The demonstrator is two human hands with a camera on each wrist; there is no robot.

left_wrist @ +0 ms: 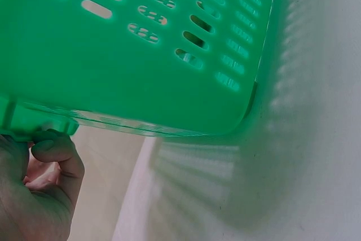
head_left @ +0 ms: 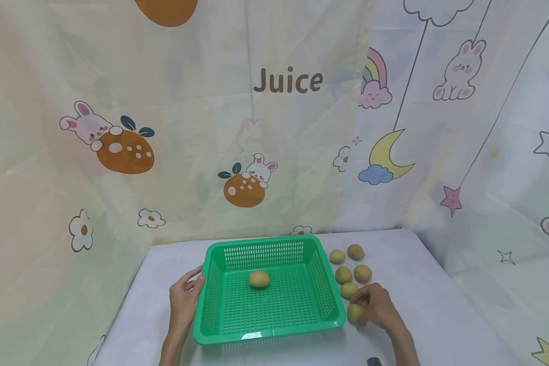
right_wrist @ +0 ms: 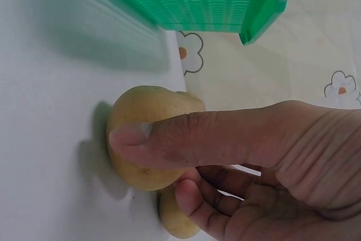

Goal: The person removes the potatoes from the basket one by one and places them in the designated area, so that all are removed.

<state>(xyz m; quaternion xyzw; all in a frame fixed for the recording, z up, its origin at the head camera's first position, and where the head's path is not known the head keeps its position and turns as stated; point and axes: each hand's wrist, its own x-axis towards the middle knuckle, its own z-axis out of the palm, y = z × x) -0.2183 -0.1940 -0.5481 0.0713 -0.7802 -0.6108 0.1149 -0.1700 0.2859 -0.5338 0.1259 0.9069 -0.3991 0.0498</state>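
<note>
A green plastic basket (head_left: 270,335) with slotted walls stands on the table, and one potato (head_left: 259,279) lies inside it. At its left side my left hand (head_left: 184,300) grips the rim, with thumb and fingers bent at the edge in the left wrist view. My right hand (head_left: 376,306) is just right of the basket and pinches the nearest potato (head_left: 355,313) of a group. In the right wrist view the thumb (right_wrist: 169,142) lies across that potato (right_wrist: 144,103), while the other fingers are partly hidden behind it.
Beyond the right hand several more potatoes lie beside the basket, among them one potato (head_left: 363,273) and a browner potato (head_left: 356,251) at the back. A small dark object (head_left: 373,361) shows at the bottom edge. Printed curtains (head_left: 293,152) hang behind the white table (head_left: 430,315).
</note>
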